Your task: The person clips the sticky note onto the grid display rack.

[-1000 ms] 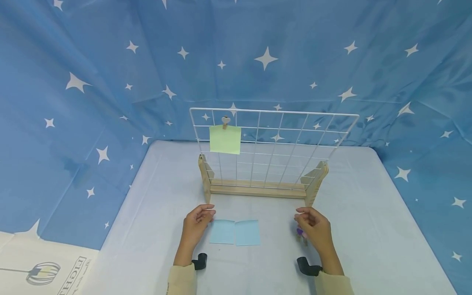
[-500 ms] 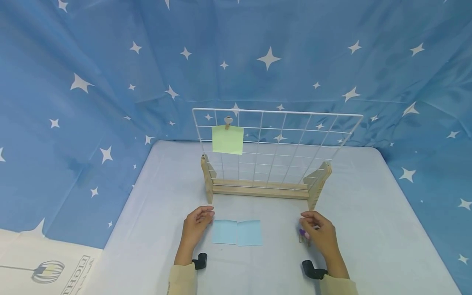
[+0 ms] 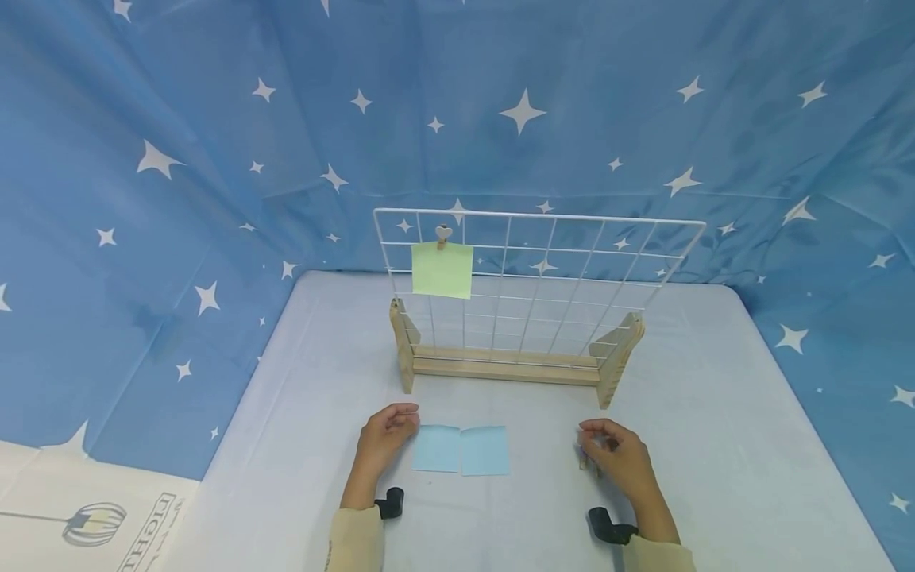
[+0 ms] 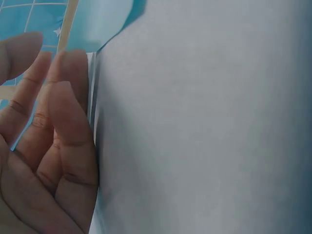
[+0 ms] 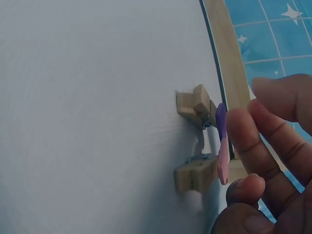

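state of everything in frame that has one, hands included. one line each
left hand: fingers loosely bent, no grip seen, beside left blue note
right hand: fingers loosely bent, beside the clips, contact unclear
left blue note, right blue note: unclipped, side by side on table
purple clip, pink clip: on table, holding nothing visible
heart clip: fastened at green note's top edge
green note: hanging
wire grid: standing in wooden stand
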`<action>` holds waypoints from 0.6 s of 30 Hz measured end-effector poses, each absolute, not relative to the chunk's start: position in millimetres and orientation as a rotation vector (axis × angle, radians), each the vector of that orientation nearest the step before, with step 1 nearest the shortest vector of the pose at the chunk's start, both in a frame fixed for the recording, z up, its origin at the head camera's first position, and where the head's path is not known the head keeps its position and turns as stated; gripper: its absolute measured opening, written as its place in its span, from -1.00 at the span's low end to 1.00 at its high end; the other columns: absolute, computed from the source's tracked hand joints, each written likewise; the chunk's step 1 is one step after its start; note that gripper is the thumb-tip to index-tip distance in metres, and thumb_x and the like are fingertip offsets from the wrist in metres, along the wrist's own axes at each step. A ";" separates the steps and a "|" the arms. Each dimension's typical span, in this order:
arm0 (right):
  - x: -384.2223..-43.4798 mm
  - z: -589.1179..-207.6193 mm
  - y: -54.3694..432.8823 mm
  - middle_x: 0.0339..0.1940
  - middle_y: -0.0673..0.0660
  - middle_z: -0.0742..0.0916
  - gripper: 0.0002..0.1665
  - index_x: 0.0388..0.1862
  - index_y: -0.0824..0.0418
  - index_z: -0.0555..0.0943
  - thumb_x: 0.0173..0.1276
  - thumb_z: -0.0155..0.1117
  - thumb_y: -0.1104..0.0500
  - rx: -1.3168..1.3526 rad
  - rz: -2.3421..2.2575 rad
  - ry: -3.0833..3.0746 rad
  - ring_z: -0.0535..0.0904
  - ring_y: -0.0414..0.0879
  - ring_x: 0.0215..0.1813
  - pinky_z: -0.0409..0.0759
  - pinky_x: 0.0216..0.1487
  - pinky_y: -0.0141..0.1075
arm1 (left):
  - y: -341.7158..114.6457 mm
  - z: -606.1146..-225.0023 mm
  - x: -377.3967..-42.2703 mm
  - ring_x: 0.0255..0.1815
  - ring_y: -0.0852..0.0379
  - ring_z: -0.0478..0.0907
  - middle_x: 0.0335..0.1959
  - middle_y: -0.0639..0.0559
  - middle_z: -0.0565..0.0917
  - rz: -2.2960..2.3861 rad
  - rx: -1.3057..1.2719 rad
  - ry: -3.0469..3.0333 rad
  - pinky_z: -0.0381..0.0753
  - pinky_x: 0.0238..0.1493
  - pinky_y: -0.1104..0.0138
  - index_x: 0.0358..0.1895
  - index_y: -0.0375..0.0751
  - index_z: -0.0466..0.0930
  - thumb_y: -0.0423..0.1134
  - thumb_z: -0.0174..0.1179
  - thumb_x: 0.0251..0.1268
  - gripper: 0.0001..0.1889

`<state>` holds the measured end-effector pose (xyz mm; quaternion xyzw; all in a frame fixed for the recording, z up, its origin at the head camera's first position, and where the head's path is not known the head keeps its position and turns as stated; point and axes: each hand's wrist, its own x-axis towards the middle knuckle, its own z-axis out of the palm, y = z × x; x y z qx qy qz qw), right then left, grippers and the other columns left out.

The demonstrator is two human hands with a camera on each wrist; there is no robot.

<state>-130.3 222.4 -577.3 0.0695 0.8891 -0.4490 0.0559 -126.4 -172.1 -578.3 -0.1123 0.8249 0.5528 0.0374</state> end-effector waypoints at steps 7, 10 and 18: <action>-127.6 -580.3 226.0 -0.11 0.17 0.84 -0.70 0.04 0.33 0.77 0.36 0.56 0.29 0.179 -1.313 2.711 0.40 -0.14 -0.36 0.40 -0.35 -0.33 | -172.0 -579.3 -127.3 -0.05 -0.02 0.77 -0.08 -0.10 0.85 1.647 -0.322 2.529 0.70 0.07 0.15 0.11 -0.30 0.77 -0.32 0.37 0.42 -0.73; -127.2 -580.8 226.3 -0.11 0.17 0.83 -0.68 0.05 0.34 0.77 0.35 0.58 0.28 0.185 -1.292 2.707 0.41 -0.13 -0.35 0.41 -0.35 -0.33 | -171.9 -579.0 -127.7 -0.03 -0.06 0.78 -0.07 -0.13 0.85 1.609 -0.300 2.547 0.73 0.10 0.11 0.10 -0.33 0.76 -0.35 0.39 0.39 -0.73; -126.4 -582.5 227.1 -0.24 0.09 0.71 -0.73 0.01 0.34 0.80 0.37 0.56 0.27 0.162 -1.231 2.716 0.42 -0.08 -0.29 0.39 -0.34 -0.31 | -170.3 -577.9 -128.3 -0.11 0.01 0.77 -0.12 -0.08 0.85 1.523 -0.302 2.589 0.72 0.03 0.12 0.05 -0.32 0.78 -0.37 0.42 0.36 -0.75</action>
